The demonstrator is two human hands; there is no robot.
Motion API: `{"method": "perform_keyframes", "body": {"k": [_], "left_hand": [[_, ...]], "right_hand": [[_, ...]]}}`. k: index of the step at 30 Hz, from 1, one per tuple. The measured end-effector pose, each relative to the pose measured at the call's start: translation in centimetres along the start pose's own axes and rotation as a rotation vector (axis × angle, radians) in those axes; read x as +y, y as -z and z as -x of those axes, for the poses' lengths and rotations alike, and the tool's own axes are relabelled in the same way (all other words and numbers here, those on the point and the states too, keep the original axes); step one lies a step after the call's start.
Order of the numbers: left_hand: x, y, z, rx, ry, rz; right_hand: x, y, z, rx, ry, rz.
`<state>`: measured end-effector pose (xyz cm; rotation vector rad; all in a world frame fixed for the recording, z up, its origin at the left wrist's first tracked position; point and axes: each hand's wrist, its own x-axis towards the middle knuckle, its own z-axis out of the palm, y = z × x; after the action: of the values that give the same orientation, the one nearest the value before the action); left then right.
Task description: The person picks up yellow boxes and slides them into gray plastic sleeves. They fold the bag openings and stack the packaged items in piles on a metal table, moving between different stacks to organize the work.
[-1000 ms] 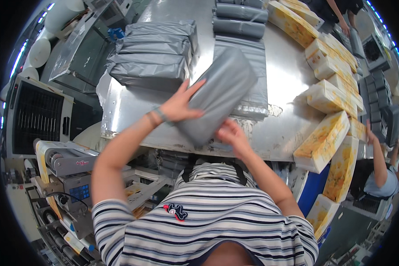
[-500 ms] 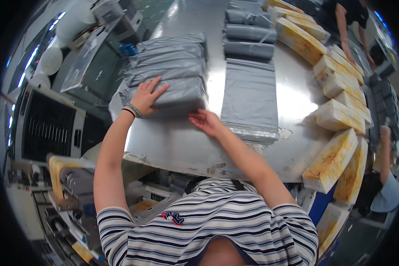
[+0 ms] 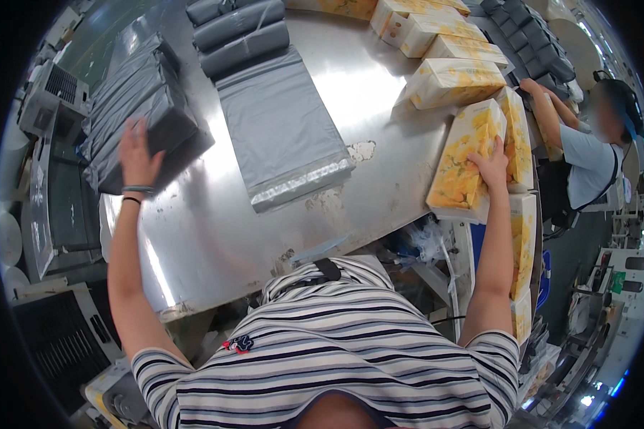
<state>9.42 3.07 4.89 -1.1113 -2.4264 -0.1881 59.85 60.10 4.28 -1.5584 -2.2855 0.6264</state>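
Note:
My left hand (image 3: 140,161) lies with its fingers stretched against the near end of a row of grey plastic-wrapped packages (image 3: 172,118) on the table's left side. On the right, my right hand (image 3: 491,169) grips a white pack with yellow flower print (image 3: 459,168) over its top and edge, with the thumb on its upper face. The pack rests on the table's right front corner. Between the hands lies a flat stack of grey plastic mailing bags (image 3: 283,129), its silvery sealing edge toward me.
Rolled grey bags (image 3: 243,43) lie behind the flat stack. More flower-printed packs (image 3: 454,82) line the right edge of the metal table (image 3: 215,236). Across the right edge sits a co-worker in a light blue top (image 3: 590,161), near stacked grey parcels (image 3: 526,43). Machinery stands at left.
My view has swung to the right. My right hand has left the grey packages and taken hold of a flower-printed pack. My left hand stays on the grey packages.

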Motion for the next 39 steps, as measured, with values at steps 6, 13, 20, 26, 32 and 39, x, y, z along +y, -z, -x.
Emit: {"method": "perform_keyframes", "body": {"k": [6, 13, 20, 26, 32, 39], "left_hand": [[21.4, -0.4, 8.5, -0.183, 0.201, 1.502], [23.1, 1.5, 15.4, -0.438, 0.983, 1.725], [17.6, -2.5, 3.4, -0.654, -0.176, 0.681], [20.8, -3.9, 2.0, -0.433, 0.175, 0.319], [23.7, -3.0, 9.1, 0.018, 0.462, 0.732], [25.3, 2.8, 13.8, -0.839, -0.036, 0.469]], "right_hand": [[-14.5, -8.5, 16.8, -0.654, -0.013, -1.164], [-14.4, -15.4, 19.4, -1.129, -0.146, -0.648], [-21.3, -20.6, 9.4, -0.390, 1.294, 0.148], [-24.3, -19.3, 8.0, -0.764, 0.539, -0.448], [-19.5, -19.5, 14.6, -0.272, 0.938, -0.565], [-13.7, -14.6, 15.1, -0.931, 1.014, 0.317]]}}
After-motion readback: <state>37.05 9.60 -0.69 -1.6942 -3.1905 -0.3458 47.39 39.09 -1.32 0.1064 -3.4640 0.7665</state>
